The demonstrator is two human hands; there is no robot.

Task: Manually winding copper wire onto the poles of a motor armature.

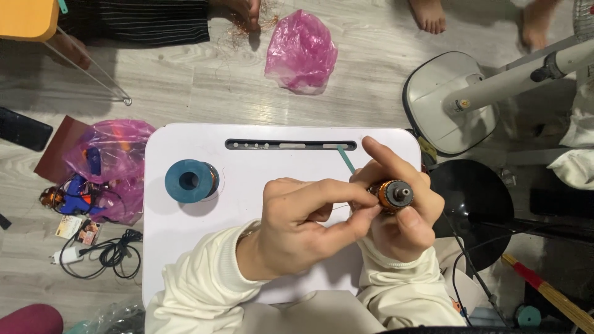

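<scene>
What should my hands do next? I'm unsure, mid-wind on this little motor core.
Probably draw the thin wire taut with the left hand and lay it onto the motor core held in the right hand, since the fingertips pinch right beside its copper windings.

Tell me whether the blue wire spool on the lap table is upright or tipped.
Upright: the blue spool rests on one flange, hole facing up.

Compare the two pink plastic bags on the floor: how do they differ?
The far pink bag lies alone on bare floor beyond the white lap table, crumpled and closed, its contents hidden. The near pink bag lies left of the table, flatter and wider, with blue items showing through it and cables beside it. Both are translucent pink plastic.
</scene>
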